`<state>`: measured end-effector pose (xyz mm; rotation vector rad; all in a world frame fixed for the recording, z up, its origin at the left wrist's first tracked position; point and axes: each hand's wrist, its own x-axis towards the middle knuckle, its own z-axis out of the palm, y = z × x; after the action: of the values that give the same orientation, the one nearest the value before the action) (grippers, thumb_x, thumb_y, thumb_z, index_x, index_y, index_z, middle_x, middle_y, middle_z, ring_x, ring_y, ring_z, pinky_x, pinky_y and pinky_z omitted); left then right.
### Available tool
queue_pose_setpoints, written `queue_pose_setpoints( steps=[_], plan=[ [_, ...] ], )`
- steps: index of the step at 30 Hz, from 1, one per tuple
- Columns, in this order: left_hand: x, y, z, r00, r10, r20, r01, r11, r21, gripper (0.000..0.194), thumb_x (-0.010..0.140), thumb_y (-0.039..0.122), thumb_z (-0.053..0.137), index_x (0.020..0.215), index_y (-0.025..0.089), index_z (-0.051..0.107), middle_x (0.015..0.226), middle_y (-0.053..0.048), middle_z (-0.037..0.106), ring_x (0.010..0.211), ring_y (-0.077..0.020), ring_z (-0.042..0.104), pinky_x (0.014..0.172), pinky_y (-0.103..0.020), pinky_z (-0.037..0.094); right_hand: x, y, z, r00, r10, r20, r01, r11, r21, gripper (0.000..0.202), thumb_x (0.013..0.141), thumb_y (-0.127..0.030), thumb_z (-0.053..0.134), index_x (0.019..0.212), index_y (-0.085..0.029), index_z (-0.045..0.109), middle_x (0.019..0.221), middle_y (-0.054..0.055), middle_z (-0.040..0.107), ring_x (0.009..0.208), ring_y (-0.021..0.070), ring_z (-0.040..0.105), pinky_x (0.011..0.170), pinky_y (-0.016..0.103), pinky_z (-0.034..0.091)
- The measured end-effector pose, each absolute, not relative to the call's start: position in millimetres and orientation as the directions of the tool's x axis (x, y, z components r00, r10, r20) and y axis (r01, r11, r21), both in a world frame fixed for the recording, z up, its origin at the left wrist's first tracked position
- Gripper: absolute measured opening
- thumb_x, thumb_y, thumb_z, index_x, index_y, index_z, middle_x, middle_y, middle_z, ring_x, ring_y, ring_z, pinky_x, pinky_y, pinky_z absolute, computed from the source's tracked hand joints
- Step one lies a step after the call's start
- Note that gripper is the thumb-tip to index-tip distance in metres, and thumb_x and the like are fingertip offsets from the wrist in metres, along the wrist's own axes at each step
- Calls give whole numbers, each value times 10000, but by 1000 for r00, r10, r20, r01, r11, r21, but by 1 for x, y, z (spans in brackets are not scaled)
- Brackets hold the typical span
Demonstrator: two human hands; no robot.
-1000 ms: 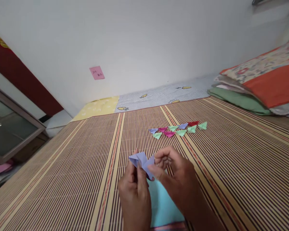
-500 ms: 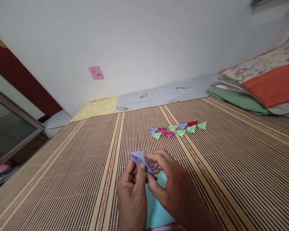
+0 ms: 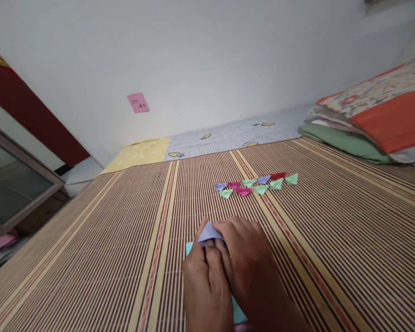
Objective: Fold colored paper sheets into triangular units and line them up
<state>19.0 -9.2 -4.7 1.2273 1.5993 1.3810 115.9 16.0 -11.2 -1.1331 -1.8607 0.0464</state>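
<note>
A small folded piece of lavender paper (image 3: pixel 209 232) is pinched between my two hands, its pointed tip facing away from me. My left hand (image 3: pixel 207 276) grips it from the left, with its thumb pressed to the near edge. From the right my right hand (image 3: pixel 251 251) closes on it, fingers curled and partly hidden. Beneath the hands a turquoise sheet (image 3: pixel 189 248) shows at the left and near my right wrist; most of it is covered. Farther out, two rows of small folded paper triangles (image 3: pixel 244 191) in green, pink, lavender and red lie on the striped mat (image 3: pixel 124 249).
Folded bedding (image 3: pixel 383 133) is piled at the right. A checked cloth (image 3: pixel 224 138) and a yellow cloth (image 3: pixel 138 154) border the mat by the white wall. A pink note (image 3: pixel 138 102) sticks to the wall. At the left stands a glass-fronted cabinet (image 3: pixel 17 175).
My hands have come closer together and turned. The lavender paper now points away from me, with less of it showing. More of the turquoise sheet is covered at the right.
</note>
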Motion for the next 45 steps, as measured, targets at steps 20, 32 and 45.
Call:
queue_pose_setpoints(
  steps=[20, 32, 45],
  plan=[
    [14, -9, -4, -244, 967, 74, 109, -48, 993, 496, 988, 295, 568, 1479, 230, 583, 720, -21, 697, 589, -171, 614, 584, -258, 529, 121, 19, -7, 22, 893, 449, 136, 442, -887, 319, 887, -89, 477, 1011, -235, 731, 855, 21, 701, 761, 175, 682, 571, 237, 502],
    [24, -9, -3, -291, 953, 86, -5, -91, 996, 519, 945, 309, 641, 1448, 204, 567, 913, -54, 755, 702, -163, 675, 650, -252, 553, 120, 21, -12, 177, 865, 469, 200, 435, -878, 257, 852, -110, 535, 981, -245, 711, 824, -16, 740, 664, 152, 680, 592, 251, 527],
    [12, -10, -9, -399, 857, 326, 301, -213, 930, 458, 827, 88, 624, 1234, 260, 748, 1180, -50, 792, 1024, -221, 755, 831, -288, 613, 112, 17, -18, 12, 531, 848, 477, 742, -471, 203, 919, -26, 502, 999, -200, 569, 822, 25, 661, 752, 175, 650, 665, 277, 503]
  ],
)
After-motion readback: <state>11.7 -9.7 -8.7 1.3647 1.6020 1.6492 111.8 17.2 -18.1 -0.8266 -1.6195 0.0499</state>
